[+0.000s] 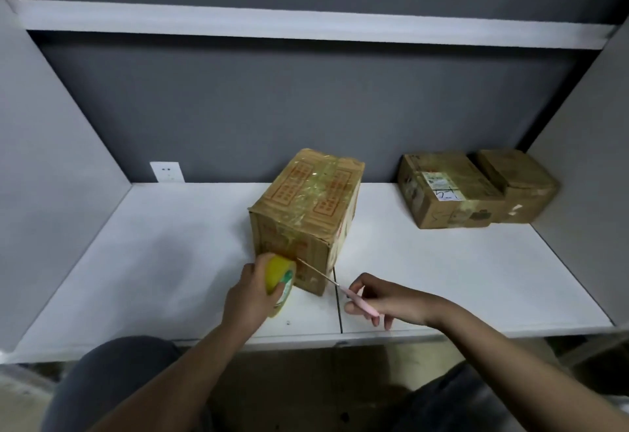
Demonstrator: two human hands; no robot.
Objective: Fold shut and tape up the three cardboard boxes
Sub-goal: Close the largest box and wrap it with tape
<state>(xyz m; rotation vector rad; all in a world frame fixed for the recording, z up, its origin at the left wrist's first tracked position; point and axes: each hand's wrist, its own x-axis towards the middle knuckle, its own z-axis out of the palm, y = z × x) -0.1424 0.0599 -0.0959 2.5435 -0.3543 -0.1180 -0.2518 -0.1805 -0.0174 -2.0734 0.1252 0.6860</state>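
A tall cardboard box [306,207] with red print stands in the middle of the white table [163,254], its top flaps down and a strip of clear tape running over the top and down its near face. My left hand [248,299] grips a yellow tape roll [280,282] against the foot of that face. My right hand [381,299] holds pink-handled scissors [357,302], their blades reaching to the tape beside the roll. Two more closed boxes sit at the back right: a labelled one [442,190] and a smaller one [517,183] touching it.
Grey partition walls enclose the table on the left, back and right, with a white shelf [306,23] overhead. A wall socket [167,171] is at the back left. A dark seam [338,302] splits the tabletop. My knees show below the front edge.
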